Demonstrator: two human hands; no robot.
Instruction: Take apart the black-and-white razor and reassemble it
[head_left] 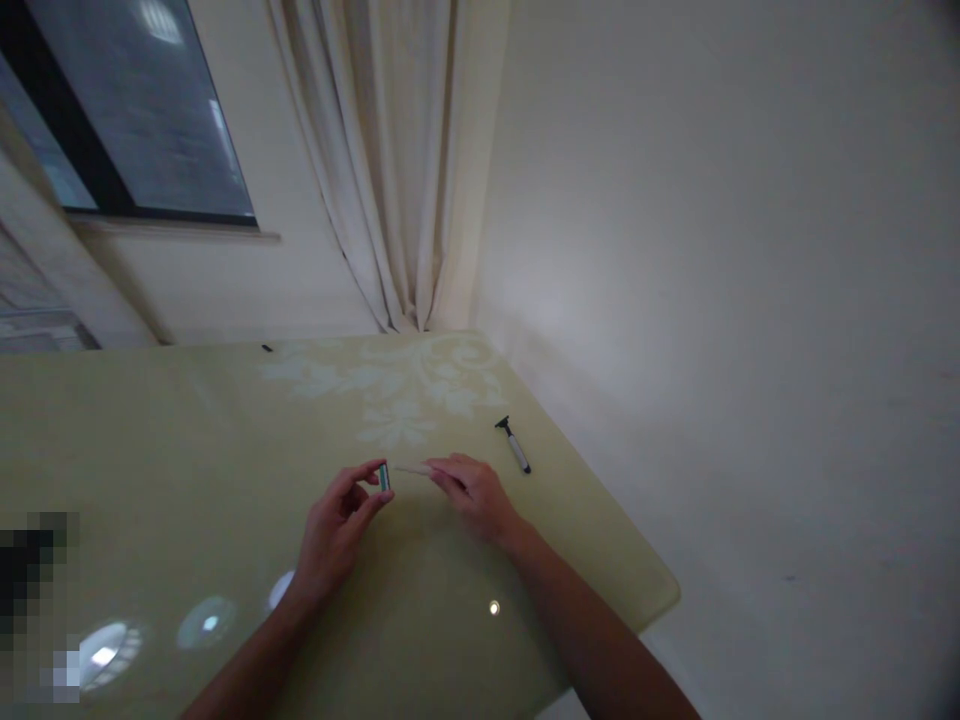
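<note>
Between the thumb and fingertips of my left hand [346, 515] is a small razor cartridge [385, 478], held upright with its greenish strip showing. My right hand [474, 492] pinches a thin, pale stick [412, 470]. The stick's free end points left and lies close to the cartridge; whether they touch I cannot tell. Both hands are above the glossy table. Beyond my right hand lies a razor [515, 446] with a grey and black handle, its head toward the back.
The pale green table [600, 560] meets a wall [712, 300] along its right side. A small dark piece [267, 348] lies near the back edge. Curtains [390, 150] hang behind the table beside a window [150, 110]. A blurred dark shape [30, 570] is at the far left.
</note>
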